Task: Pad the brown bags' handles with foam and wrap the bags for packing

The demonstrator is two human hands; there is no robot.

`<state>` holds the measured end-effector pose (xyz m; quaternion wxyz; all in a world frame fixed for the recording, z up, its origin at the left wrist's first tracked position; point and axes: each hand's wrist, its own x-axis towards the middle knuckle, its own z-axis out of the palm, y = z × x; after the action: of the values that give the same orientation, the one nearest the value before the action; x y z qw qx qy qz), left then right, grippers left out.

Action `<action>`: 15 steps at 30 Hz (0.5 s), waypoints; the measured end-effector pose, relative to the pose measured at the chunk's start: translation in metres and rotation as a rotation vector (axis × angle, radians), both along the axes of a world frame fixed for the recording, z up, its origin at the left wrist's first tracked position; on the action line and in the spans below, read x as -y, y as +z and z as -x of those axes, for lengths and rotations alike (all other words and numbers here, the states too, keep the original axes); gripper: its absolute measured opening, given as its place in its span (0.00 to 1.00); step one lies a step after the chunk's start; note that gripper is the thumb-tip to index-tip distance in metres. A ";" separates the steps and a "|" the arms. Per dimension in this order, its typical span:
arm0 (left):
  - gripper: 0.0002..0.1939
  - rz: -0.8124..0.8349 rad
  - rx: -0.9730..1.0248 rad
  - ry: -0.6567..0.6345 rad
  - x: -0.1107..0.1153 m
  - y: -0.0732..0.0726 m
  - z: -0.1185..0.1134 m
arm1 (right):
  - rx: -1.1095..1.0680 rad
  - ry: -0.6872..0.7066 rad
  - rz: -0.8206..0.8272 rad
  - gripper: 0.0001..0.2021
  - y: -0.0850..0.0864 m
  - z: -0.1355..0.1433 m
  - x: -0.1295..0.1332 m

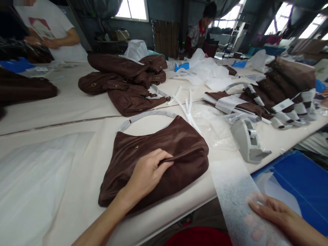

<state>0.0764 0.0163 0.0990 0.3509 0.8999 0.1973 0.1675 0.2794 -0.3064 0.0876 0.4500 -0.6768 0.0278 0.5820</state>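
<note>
A dark brown handbag (pixel 153 136) lies flat on the table's near edge, its strap (pixel 153 113) wrapped in pale film and arched behind it. My left hand (pixel 151 167) pinches a fold of the bag's front between thumb and fingers. To the right, beyond the table's front edge, my right hand (pixel 269 212) grips a translucent white sheet (pixel 230 181). The thumb is on top of the sheet, and the fingers show faintly through it. A grey tape dispenser (pixel 247 141) stands on the table just beyond the sheet.
More brown bags are heaped (pixel 128 82) at the back and stacked in a row (pixel 287 85) at right. White tubes (pixel 188 109) and crumpled white wrapping (pixel 205 70) lie between them. Thin white sheets (pixel 38 184) cover the left. Two people (pixel 53 30) work across the table.
</note>
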 end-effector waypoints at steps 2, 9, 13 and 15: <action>0.08 0.125 0.048 0.076 -0.016 0.017 0.009 | -0.022 0.094 -0.066 0.20 -0.004 0.000 -0.019; 0.14 0.342 0.166 0.565 -0.050 0.053 0.045 | -0.062 0.285 -0.221 0.10 -0.035 -0.006 -0.145; 0.10 0.322 0.281 0.687 -0.059 0.061 0.057 | -0.003 0.343 -0.301 0.05 -0.050 -0.002 -0.253; 0.09 0.284 0.318 0.709 -0.064 0.065 0.062 | 0.060 0.322 -0.348 0.11 -0.049 0.002 -0.301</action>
<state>0.0144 0.0801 0.1645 0.4180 0.6818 0.4597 0.3861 0.2774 -0.0058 0.0388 0.4619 -0.6017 -0.1949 0.6217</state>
